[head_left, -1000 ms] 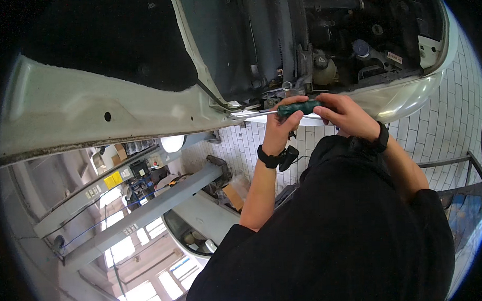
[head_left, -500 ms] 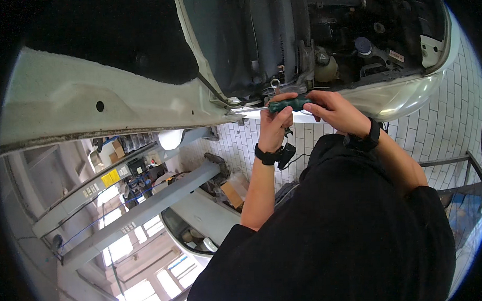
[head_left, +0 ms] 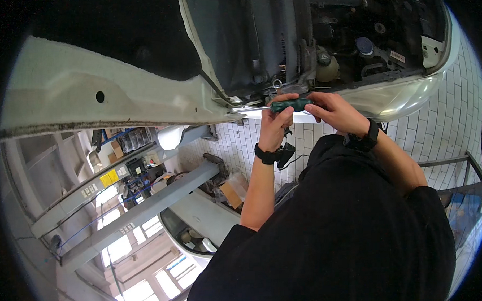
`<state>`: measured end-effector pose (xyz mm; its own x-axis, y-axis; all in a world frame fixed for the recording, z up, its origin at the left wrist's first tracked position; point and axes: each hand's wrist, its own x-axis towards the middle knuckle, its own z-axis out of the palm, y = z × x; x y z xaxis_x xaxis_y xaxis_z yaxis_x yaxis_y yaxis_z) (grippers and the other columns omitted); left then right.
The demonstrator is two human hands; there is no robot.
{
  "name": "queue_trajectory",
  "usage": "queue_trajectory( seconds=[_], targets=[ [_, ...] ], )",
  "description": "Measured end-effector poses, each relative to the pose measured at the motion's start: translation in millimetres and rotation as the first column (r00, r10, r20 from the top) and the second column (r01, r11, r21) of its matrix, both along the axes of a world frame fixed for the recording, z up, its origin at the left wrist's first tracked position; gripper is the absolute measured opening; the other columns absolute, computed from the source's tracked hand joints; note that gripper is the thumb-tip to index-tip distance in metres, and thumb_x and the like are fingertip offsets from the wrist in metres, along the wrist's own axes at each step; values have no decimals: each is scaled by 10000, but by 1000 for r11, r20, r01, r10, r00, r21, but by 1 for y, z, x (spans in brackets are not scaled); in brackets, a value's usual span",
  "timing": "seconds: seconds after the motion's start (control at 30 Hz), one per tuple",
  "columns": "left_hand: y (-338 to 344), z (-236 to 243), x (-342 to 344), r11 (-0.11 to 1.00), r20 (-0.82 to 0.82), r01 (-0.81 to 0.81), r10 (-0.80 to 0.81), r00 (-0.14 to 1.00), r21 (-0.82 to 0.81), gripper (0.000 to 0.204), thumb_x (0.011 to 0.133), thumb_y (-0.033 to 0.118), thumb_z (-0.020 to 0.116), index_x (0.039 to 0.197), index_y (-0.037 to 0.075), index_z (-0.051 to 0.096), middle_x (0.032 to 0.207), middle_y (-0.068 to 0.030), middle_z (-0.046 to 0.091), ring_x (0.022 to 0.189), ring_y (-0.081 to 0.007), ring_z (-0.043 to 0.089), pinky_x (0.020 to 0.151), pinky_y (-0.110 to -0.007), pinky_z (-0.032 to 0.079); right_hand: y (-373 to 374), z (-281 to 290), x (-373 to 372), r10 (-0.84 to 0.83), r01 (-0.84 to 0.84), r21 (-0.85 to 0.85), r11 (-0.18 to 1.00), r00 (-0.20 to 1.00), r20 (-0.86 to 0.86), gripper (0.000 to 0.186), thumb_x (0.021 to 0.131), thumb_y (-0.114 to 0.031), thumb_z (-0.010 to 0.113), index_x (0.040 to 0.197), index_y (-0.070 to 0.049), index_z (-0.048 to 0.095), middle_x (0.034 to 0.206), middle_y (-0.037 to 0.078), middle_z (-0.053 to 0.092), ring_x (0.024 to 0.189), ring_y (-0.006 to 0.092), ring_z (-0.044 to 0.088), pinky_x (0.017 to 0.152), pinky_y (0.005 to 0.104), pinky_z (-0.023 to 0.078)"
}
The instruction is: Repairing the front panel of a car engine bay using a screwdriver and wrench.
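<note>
A screwdriver [head_left: 291, 105] with a dark green handle lies level across both hands. Its metal shaft points left, and the tip meets the light-coloured car's body [head_left: 230, 113] by the raised hood's hinge corner. My left hand [head_left: 276, 121] is closed around the front of the handle. Through that same hand runs a wrench [head_left: 277, 84]; its ring end sticks out above and its other end shows below, the middle hidden by the fingers. My right hand [head_left: 332, 109] pinches the butt of the handle with thumb and fingers.
Beyond my hands lies the engine bay, with a pale fluid reservoir [head_left: 327, 68] and a blue-grey cap [head_left: 363, 45]. The raised hood [head_left: 69, 93] spans the upper left. Below it stand a grey post [head_left: 147, 209], a cardboard box [head_left: 232, 195] and another car [head_left: 200, 213].
The view has shifted slightly, and the raised hood's lower edge sits a little higher. Both hands keep their grip on the screwdriver, almost unmoved.
</note>
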<state>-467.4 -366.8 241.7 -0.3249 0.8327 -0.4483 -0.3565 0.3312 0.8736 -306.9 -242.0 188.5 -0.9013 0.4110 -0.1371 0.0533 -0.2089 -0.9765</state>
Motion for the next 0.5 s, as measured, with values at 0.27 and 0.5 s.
queue_trajectory(
  seconds=[0.27,0.5],
  targets=[
    [-5,-4,-3,999,3,-38,38,999,-17,298,865,80,612,1148,-8,587,664,72,455,532,-16,312,500,-189,242,-4,-10,-6,30,-30,10,999,1000,5,343,930,-318,567,888,22,579,595,82,537,542,145,492,509,316,383],
    [-4,4,0,1000,-84,-26,26,996,4,327,892,146,602,1173,-15,554,767,25,539,559,-36,349,516,-200,276,-8,6,-10,-52,59,39,997,985,-167,334,909,-305,594,876,26,577,598,73,534,543,138,495,507,305,380]
  ],
)
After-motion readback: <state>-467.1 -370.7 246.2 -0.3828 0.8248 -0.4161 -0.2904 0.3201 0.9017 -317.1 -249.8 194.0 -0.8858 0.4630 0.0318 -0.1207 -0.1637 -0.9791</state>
